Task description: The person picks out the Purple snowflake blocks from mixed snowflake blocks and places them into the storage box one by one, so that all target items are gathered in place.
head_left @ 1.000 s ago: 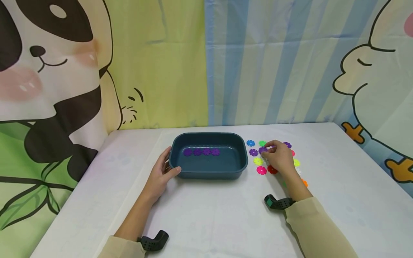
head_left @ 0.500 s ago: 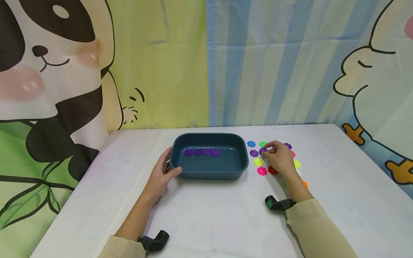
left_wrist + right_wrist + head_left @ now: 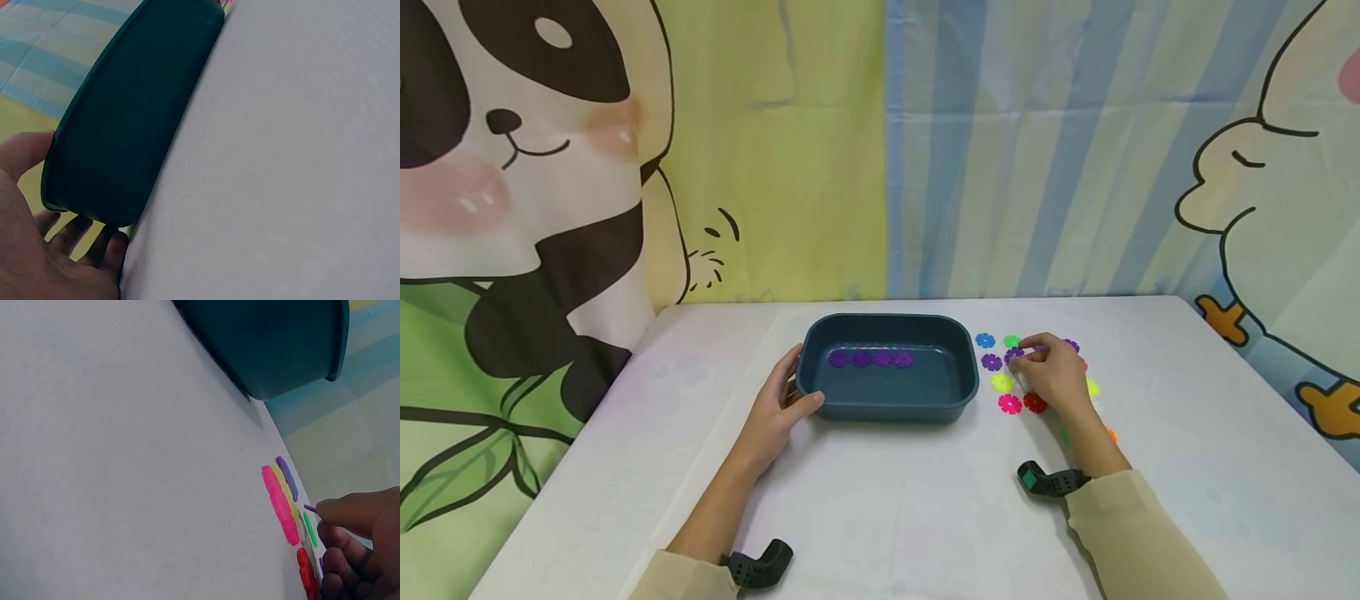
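A dark teal rectangular basin point(image 3: 887, 412) stands on the white-covered table, with a row of several purple flower-shaped discs point(image 3: 882, 358) on its floor. My left hand point(image 3: 772, 411) grips the basin's left end, its thumb at the near corner and its fingers round the far side. To the right of the basin, my right hand point(image 3: 1054, 375) pinches a purple flower-shaped disc point(image 3: 1014, 354) between thumb and index finger. That purple disc point(image 3: 310, 508) shows edge-on at the thumb tip in the right wrist view, close over the others.
Loose flower-shaped discs lie around my right hand, among them a blue one point(image 3: 985, 340), a yellow one point(image 3: 1002, 382), a pink one point(image 3: 1010, 404) and a red one point(image 3: 1034, 402). A printed curtain point(image 3: 820, 167) hangs behind the table.
The head view has tilted up slightly, so the table sits a little lower in it. Both hands keep their places at the basin and the purple disc.
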Demonstrator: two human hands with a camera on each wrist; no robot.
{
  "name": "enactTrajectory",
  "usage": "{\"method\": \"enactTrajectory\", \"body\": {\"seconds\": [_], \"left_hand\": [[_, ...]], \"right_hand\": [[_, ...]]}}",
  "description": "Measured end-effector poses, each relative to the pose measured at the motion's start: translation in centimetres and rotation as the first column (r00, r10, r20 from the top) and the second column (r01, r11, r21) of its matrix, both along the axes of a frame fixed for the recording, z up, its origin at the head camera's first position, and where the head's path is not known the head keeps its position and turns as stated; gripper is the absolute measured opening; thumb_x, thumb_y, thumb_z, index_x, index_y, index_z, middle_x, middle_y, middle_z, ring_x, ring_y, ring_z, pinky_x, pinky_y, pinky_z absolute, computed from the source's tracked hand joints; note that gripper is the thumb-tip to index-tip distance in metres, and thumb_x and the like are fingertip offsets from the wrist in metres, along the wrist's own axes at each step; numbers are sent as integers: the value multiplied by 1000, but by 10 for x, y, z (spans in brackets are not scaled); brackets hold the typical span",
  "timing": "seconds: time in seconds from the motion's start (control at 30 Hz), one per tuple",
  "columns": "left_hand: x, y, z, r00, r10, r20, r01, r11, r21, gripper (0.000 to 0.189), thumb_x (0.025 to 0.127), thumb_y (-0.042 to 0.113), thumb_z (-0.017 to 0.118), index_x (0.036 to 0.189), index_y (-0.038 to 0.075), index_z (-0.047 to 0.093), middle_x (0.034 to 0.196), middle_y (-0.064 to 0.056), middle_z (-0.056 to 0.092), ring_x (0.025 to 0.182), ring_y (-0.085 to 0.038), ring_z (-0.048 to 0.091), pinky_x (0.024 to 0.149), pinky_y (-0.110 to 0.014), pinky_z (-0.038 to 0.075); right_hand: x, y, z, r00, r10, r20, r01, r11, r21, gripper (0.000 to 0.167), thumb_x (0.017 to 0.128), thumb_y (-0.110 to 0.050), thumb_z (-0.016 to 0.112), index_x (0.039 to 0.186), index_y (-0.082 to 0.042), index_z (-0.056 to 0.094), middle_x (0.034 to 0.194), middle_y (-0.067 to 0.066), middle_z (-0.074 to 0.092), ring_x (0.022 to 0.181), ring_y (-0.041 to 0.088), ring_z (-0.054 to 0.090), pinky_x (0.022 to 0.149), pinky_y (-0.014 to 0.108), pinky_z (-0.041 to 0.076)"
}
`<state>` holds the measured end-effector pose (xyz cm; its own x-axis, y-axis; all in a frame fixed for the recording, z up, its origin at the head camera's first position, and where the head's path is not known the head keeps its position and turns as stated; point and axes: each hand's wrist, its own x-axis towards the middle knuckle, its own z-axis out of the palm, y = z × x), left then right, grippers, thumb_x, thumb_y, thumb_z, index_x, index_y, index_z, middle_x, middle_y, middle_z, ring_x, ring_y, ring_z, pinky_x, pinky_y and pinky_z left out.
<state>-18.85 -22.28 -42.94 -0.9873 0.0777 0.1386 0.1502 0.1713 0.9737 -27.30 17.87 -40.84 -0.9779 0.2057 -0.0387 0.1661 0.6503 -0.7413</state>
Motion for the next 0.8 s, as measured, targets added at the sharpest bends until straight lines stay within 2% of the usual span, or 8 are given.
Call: {"method": "enactTrajectory", "body": {"seconds": [0.6,0.67,0.8], "left_hand": [[0,0,2,1000,8,7,-8,1000,-7,80,98,14,65,166,19,22,168,-13,31,148,-36,42,103,-8,37],[1,1,2,1000,9,7,-9,1000,-8,80,98,15,65,166,18,22,168,-13,32,148,-36,42,109,-16,38],[2,2,4,1000,12,7,-12,1000,-2,80,98,14,65,165,17,22,167,-14,32,149,-36,41,121,-42,33]], "right_hand": [[3,-3,2,997,-27,-67,27,1000,-6,41,98,-24,72,135,-9,61,116,19,63,94,28,56,65,20,51],[3,-3,3,997,-29,-71,28,1000,-11,41,98,-25,71,135,-9,61,116,19,63,94,28,57,65,20,51],[4,-3,3,996,-25,-85,23,999,-25,40,99,-24,71,135,-9,61,115,19,64,91,27,56,63,20,50]]}}
